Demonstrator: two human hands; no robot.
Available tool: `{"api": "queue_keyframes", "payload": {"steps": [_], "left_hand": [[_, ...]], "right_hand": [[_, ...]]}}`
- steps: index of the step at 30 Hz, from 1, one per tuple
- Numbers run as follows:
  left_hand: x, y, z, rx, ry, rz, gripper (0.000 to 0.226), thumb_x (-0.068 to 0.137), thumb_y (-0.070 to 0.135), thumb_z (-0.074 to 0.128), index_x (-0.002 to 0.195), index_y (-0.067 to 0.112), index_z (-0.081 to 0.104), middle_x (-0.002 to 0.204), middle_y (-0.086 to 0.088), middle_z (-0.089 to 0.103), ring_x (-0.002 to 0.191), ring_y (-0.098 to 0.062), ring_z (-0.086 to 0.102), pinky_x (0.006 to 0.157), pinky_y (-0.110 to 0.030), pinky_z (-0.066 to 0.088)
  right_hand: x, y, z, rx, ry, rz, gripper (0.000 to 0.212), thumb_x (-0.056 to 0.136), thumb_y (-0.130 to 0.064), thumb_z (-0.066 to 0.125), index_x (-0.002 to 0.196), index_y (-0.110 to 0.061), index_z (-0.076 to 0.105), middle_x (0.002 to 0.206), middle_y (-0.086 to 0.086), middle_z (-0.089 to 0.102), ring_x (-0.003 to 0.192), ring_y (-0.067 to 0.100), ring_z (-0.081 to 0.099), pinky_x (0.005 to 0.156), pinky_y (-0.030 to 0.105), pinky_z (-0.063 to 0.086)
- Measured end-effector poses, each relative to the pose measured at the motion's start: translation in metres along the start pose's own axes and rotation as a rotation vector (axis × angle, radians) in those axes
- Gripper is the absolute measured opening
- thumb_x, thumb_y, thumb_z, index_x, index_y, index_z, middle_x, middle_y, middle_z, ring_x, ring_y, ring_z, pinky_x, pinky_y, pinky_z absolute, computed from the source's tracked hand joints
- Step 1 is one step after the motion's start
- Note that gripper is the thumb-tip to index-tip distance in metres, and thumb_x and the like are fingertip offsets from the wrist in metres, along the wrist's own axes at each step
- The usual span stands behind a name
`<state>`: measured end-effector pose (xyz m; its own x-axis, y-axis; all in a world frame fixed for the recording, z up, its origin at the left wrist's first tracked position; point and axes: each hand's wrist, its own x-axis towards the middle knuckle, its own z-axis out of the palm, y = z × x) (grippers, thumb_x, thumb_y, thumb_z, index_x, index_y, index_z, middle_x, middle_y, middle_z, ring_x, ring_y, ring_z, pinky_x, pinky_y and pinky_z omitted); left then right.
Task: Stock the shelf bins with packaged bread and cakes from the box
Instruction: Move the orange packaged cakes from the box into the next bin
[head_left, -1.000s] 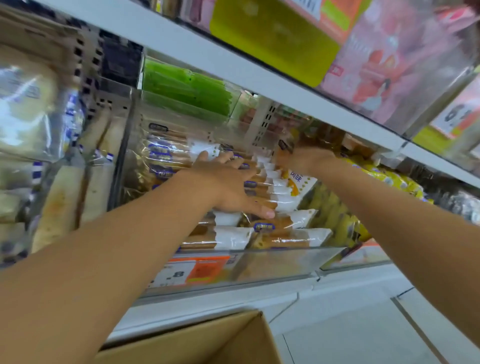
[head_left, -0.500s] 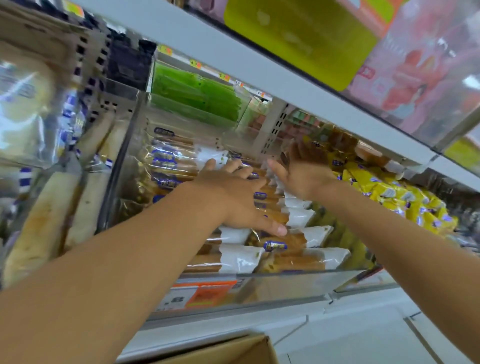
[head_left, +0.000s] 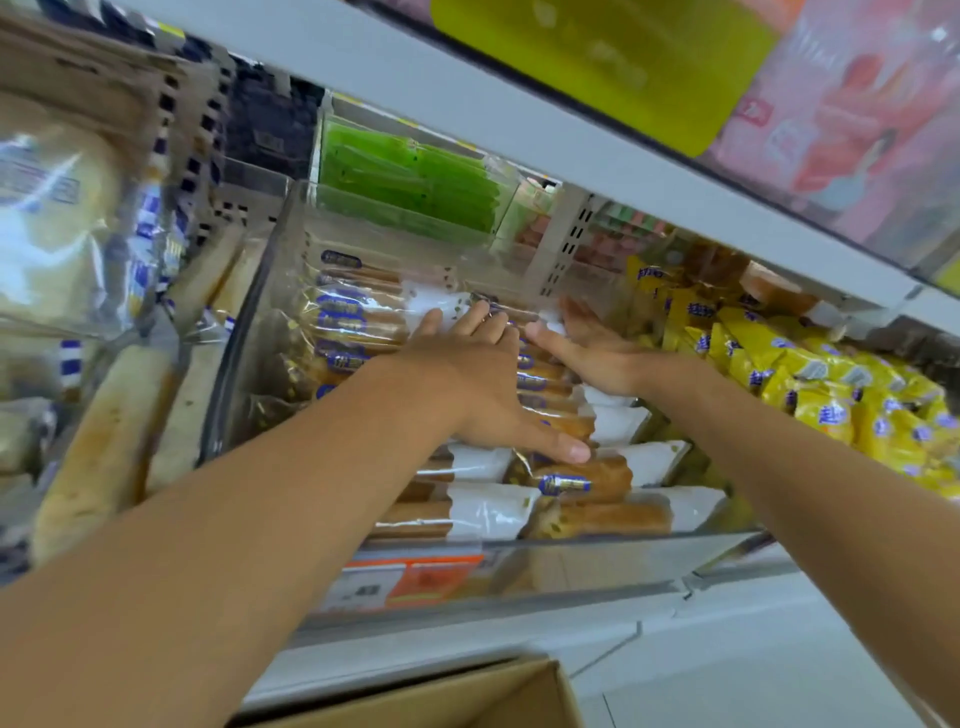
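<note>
Fingers straight, my left hand (head_left: 467, 387) and right hand (head_left: 597, 358) press wrapped brown bread sticks (head_left: 597, 515) in the clear plastic bin (head_left: 571, 566). Yellow packets (head_left: 810, 387) sit beside.

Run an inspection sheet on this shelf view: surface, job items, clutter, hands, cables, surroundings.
Surface: white shelf, carrying the bins side by side.
Job's things: clear bin packed with rows of wrapped bread sticks; cardboard box below, contents hidden.
Clutter: nothing seen.
Grippers: left hand flat on the bread sticks, fingers straight; right hand open at the bin's rear right, holding nothing.
Cables: nothing seen.
Surroundings: yellow packets in the bin to the right, green packets behind, wrapped loaves to the left, upper shelf overhead.
</note>
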<state>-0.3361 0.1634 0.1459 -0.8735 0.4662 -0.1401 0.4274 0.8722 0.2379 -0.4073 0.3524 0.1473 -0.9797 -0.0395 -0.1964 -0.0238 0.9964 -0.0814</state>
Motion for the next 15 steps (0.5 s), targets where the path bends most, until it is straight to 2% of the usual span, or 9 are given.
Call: {"api": "queue_keyframes", "payload": {"steps": [2,4,6,8,9,11,13,15], "left_hand": [[0.0,-0.001,0.0,-0.009,-0.002,-0.009,0.134,0.062,0.094,0.042,0.157,0.015,-0.01,0.163,0.004,-0.02,0.148,-0.013,-0.025,0.121,-0.049,-0.01],[-0.004,-0.002,0.0,-0.031,0.004,-0.006,0.134,0.059,0.094,0.04,0.157,0.015,-0.007,0.164,0.003,-0.018,0.148,-0.012,-0.023,0.121,-0.047,-0.01],[-0.013,-0.002,-0.003,-0.101,0.074,0.005,0.127,0.065,0.089,0.043,0.158,0.014,0.001,0.165,0.0,-0.012,0.151,-0.014,-0.015,0.123,-0.044,-0.006],[-0.028,0.001,-0.006,-0.21,0.184,-0.004,0.103,0.079,0.076,0.052,0.156,0.015,0.019,0.165,-0.005,0.009,0.152,-0.02,0.005,0.123,-0.042,0.01],[-0.039,0.002,-0.006,-0.231,0.244,-0.018,0.087,0.084,0.069,0.055,0.151,0.018,0.033,0.16,-0.008,0.026,0.148,-0.024,0.022,0.119,-0.042,0.023],[-0.063,0.007,-0.004,-0.212,0.365,-0.068,0.053,0.088,0.056,0.061,0.128,0.021,0.056,0.135,-0.007,0.055,0.127,-0.028,0.048,0.103,-0.042,0.043],[-0.102,0.018,0.003,-0.226,0.47,-0.146,0.024,0.09,0.043,0.062,0.103,0.022,0.062,0.11,-0.003,0.063,0.106,-0.026,0.058,0.089,-0.039,0.049],[-0.143,0.033,0.008,-0.215,0.555,-0.218,0.014,0.09,0.035,0.059,0.088,0.022,0.06,0.096,-0.002,0.065,0.094,-0.026,0.061,0.079,-0.038,0.051]], "right_hand": [[-0.002,-0.002,-0.004,-0.006,0.0,-0.009,0.096,0.083,-0.081,0.014,0.154,-0.022,-0.012,0.162,-0.001,-0.015,0.15,0.015,-0.007,0.122,0.044,0.004],[-0.007,-0.002,-0.009,0.013,0.011,-0.016,0.098,0.077,-0.088,0.013,0.155,-0.03,-0.004,0.164,0.001,0.0,0.151,0.02,0.006,0.121,0.046,0.013],[-0.02,-0.004,-0.01,0.077,0.088,-0.065,0.094,0.074,-0.09,0.014,0.153,-0.037,0.016,0.159,0.005,0.028,0.145,0.026,0.027,0.117,0.047,0.026],[-0.049,-0.011,-0.007,0.112,0.192,-0.187,0.07,0.092,-0.069,0.028,0.147,-0.027,0.039,0.149,0.008,0.044,0.138,0.027,0.038,0.114,0.043,0.031],[-0.065,-0.015,-0.003,0.107,0.245,-0.26,0.055,0.099,-0.054,0.036,0.141,-0.021,0.047,0.143,0.01,0.049,0.134,0.027,0.042,0.111,0.04,0.033],[-0.098,-0.022,0.004,0.065,0.36,-0.361,0.037,0.099,-0.036,0.05,0.127,-0.014,0.059,0.124,0.013,0.06,0.119,0.03,0.051,0.1,0.036,0.04],[-0.136,-0.035,0.014,0.091,0.486,-0.402,0.023,0.093,-0.028,0.058,0.107,-0.012,0.066,0.101,0.01,0.063,0.099,0.029,0.056,0.083,0.035,0.044],[-0.174,-0.048,0.028,0.225,0.556,-0.41,0.01,0.088,-0.021,0.061,0.091,-0.012,0.065,0.082,0.002,0.059,0.081,0.023,0.056,0.068,0.032,0.041]]}}
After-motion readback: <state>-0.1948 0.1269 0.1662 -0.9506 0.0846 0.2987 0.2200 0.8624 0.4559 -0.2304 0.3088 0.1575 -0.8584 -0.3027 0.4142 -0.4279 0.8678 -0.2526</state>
